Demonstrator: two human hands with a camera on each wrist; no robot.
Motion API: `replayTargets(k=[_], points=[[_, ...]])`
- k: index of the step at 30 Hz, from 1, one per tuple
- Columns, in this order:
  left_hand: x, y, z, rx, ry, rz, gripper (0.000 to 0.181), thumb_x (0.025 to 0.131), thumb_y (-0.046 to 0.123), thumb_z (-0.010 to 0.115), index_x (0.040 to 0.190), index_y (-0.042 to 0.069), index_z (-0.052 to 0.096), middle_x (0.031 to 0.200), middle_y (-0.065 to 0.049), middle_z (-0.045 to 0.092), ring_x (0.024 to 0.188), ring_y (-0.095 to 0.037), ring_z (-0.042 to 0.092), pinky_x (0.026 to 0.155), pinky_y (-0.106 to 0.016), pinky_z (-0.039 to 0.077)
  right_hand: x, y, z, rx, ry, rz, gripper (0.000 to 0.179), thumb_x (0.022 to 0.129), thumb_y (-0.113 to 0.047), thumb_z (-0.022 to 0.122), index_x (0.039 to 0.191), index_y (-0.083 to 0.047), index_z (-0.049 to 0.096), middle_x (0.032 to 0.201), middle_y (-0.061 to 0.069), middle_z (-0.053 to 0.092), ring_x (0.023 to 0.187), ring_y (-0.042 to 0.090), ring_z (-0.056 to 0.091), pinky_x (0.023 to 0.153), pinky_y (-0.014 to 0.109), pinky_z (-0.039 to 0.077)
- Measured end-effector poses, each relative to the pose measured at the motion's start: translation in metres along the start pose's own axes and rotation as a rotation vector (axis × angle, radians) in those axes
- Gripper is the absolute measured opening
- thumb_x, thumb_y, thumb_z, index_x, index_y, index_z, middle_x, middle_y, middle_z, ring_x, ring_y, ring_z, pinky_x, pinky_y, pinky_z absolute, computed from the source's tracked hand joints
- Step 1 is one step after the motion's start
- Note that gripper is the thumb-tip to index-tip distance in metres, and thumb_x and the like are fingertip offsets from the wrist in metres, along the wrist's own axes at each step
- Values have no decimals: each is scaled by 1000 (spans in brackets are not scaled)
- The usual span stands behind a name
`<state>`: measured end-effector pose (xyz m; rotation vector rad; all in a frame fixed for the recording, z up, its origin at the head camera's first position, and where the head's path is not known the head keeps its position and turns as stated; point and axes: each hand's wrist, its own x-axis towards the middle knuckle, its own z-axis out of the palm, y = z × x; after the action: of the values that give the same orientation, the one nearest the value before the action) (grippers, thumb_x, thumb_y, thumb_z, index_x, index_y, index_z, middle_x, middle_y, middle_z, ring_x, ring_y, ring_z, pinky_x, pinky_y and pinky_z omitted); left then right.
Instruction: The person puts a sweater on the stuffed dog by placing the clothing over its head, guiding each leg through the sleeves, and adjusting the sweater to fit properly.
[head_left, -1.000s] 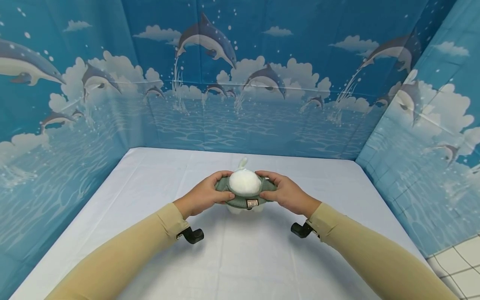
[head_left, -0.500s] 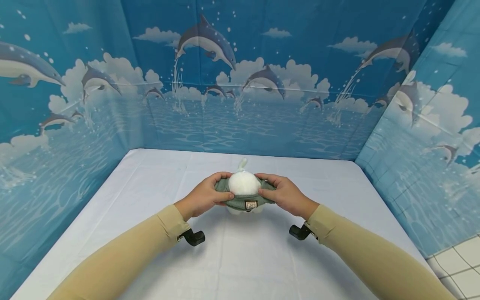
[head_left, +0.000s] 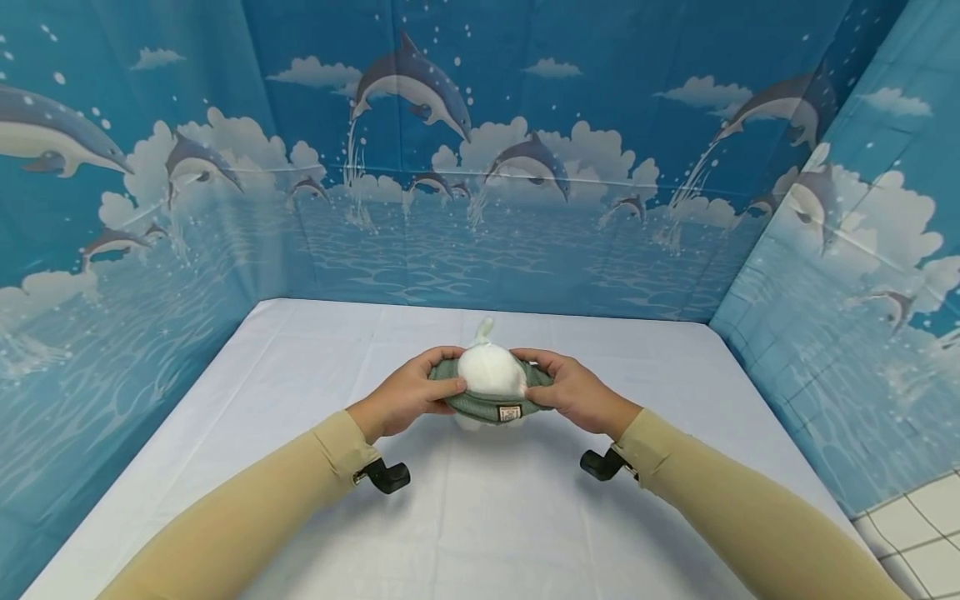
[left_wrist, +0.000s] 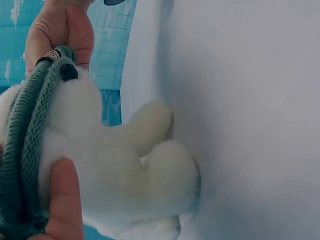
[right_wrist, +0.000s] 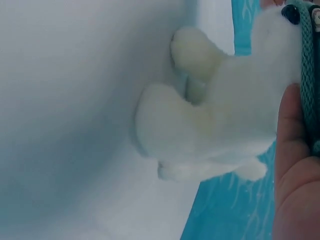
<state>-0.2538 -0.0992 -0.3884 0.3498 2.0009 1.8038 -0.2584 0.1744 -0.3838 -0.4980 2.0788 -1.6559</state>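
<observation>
A white plush animal [left_wrist: 110, 170] with stubby legs stands on the white-covered table, seen from above in the head view [head_left: 491, 370]. Round its head sits a green knitted band [head_left: 480, 407] bearing a small patch label [head_left: 510, 412]. My left hand [head_left: 408, 392] grips the band at the left side, thumb in front and fingers behind. At the other side my right hand [head_left: 576, 392] pinches it the same way. One dark eye [right_wrist: 290, 14] shows beside the band in the right wrist view. Most of the face is hidden in the head view.
The white tablecloth [head_left: 510, 517] spreads under the toy and both arms. Blue curtains printed with dolphins [head_left: 450, 242] stand behind and at both sides. A black wrist mount [head_left: 386, 475] hangs under the left cuff, another black mount [head_left: 602, 464] under the right.
The label at the band's front has shifted slightly down and to the right. My right thumb has moved a little right and down along the band. Both hands keep their hold.
</observation>
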Motion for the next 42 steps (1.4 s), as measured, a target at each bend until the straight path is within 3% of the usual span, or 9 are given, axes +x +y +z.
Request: replayTargets(k=[11, 20, 29, 36, 42], points=[[2, -5, 4, -20, 27, 40, 55, 82, 1, 64, 130, 20, 45, 135, -8, 42, 116, -29, 51, 84, -42, 52, 1, 6, -3, 17, -48, 11, 58, 87, -8, 63, 138, -27, 42, 147, 6, 31, 132, 29, 35, 89, 38, 50], [2, -7, 6, -68, 17, 54, 61, 80, -6, 60, 131, 21, 42, 139, -8, 37, 121, -29, 47, 88, -41, 51, 2, 9, -4, -117, -9, -47, 60, 85, -19, 69, 136, -33, 42, 144, -5, 37, 132, 21, 37, 93, 37, 48], [1, -4, 6, -99, -27, 60, 63, 82, -7, 58, 134, 23, 38, 139, -8, 37, 123, -29, 46, 91, -43, 49, 2, 10, 4, -55, 51, -101, 59, 86, -5, 64, 135, -28, 43, 143, -3, 38, 129, 24, 41, 93, 39, 48], [0, -4, 5, -98, -28, -34, 61, 84, 6, 64, 134, 31, 38, 140, -9, 35, 113, -31, 53, 86, -50, 50, 3, 13, 6, -205, 73, -122, 59, 87, -8, 63, 136, -32, 40, 143, -6, 37, 128, 20, 42, 92, 36, 48], [2, -10, 7, -104, -22, -15, 69, 79, -7, 60, 134, 28, 38, 142, -9, 31, 122, -33, 45, 86, -48, 51, 6, 18, 9, -339, 93, -140, 60, 87, -11, 64, 135, -35, 39, 143, -7, 37, 127, 18, 43, 92, 35, 48]])
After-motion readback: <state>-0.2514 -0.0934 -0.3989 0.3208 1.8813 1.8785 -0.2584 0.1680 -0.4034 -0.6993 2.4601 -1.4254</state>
